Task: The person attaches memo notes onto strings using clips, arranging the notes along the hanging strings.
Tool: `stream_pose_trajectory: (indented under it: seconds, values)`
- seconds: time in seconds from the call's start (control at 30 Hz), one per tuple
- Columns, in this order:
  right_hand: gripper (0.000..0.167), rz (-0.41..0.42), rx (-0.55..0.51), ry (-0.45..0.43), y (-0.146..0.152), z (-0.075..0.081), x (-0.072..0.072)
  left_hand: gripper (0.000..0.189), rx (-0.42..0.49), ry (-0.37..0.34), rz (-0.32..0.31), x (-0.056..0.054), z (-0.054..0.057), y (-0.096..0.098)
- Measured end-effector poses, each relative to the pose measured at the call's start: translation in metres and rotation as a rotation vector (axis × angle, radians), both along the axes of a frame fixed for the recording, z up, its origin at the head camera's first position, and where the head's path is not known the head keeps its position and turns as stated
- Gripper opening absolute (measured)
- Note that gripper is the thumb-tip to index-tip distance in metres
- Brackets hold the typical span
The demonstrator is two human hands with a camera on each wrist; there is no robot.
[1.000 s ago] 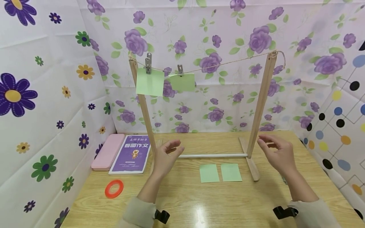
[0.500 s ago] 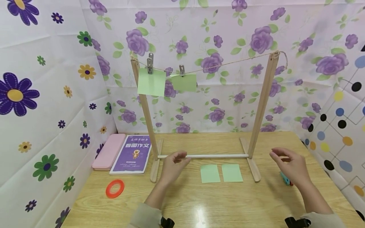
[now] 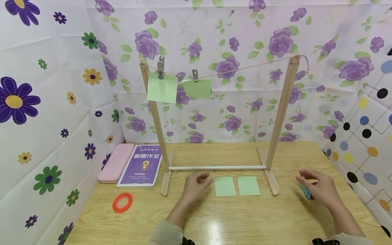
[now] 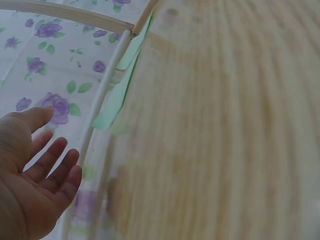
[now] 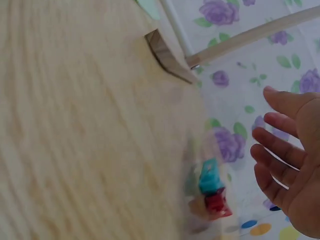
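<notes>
My left hand (image 3: 196, 188) hovers just left of two green sticky notes, a left note (image 3: 225, 186) and a right note (image 3: 249, 185), lying side by side on the table. Its fingers are relaxed around nothing, as the left wrist view confirms. On the right, my right hand (image 3: 320, 188) is over the table with loosely bent fingers and holds nothing. Close by it lie a teal clip (image 5: 210, 176) and a red clip (image 5: 218, 204), partly hidden by the hand in the head view. Two more green notes (image 3: 162, 88) hang from a string by metal clips (image 3: 195, 75).
A wooden frame with a left post (image 3: 157, 129), a right post (image 3: 280, 119) and a white crossbar (image 3: 217, 167) stands behind the notes. At left lie a pink case (image 3: 116, 163), a purple booklet (image 3: 141, 166) and a red tape ring (image 3: 116, 207). Floral cloth (image 3: 232, 112) hangs behind.
Both hands have come down toward the table. My left hand moved right, close to the notes; my right hand moved right, near the coloured clips. The hanging notes stay put.
</notes>
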State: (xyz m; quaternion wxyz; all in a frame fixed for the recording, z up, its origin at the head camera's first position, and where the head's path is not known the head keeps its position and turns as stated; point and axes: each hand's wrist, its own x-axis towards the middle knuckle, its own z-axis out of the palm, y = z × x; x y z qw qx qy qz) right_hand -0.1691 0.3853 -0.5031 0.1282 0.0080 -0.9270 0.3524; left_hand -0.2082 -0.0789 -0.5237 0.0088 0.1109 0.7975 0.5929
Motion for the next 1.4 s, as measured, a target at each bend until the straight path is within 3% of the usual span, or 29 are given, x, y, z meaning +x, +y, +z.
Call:
stream_pose_trajectory:
  seconds: [0.2, 0.33, 0.5, 0.63, 0.77, 0.9, 1.03, 1.17, 1.27, 1.4]
  values:
    - [0.054, -0.013, 0.071, -0.131, 0.011, -0.015, 0.000, 0.039, -0.046, -0.021, -0.052, -0.002, -0.011, 0.006]
    - [0.057, 0.024, 0.122, -0.183, 0.014, -0.022, 0.000, 0.038, -0.097, 0.011, -0.042, -0.005, -0.015, 0.012]
    - [0.042, 0.062, 0.170, -0.149, 0.012, -0.027, -0.003, 0.037, -0.200, 0.066, 0.001, -0.009, -0.018, 0.022]
    - [0.025, 0.088, 0.201, -0.107, 0.011, -0.029, -0.004, 0.044, -0.252, 0.086, -0.013, -0.009, -0.019, 0.025]
    - [0.022, 0.114, 0.203, -0.115, 0.009, -0.029, -0.006, 0.056, -0.330, 0.091, -0.060, -0.009, -0.014, 0.025]
    - [0.029, 0.133, 0.177, -0.116, 0.007, -0.029, -0.007, 0.056, -0.408, 0.082, -0.147, -0.008, -0.007, 0.021]
    - [0.043, 0.101, 0.181, -0.094, 0.007, -0.028, -0.006, 0.044, -0.393, 0.039, -0.202, -0.008, -0.002, 0.017]
    - [0.056, 0.063, 0.225, -0.175, 0.010, -0.023, -0.005, 0.033, -0.375, 0.003, -0.210, -0.007, -0.002, 0.014]
    - [0.057, 0.079, 0.251, -0.241, 0.011, -0.020, -0.006, 0.030, -0.375, 0.001, -0.207, -0.008, -0.005, 0.013]
    - [0.051, 0.099, 0.242, -0.215, 0.008, -0.021, -0.006, 0.025, -0.379, 0.007, -0.200, -0.009, -0.009, 0.011]
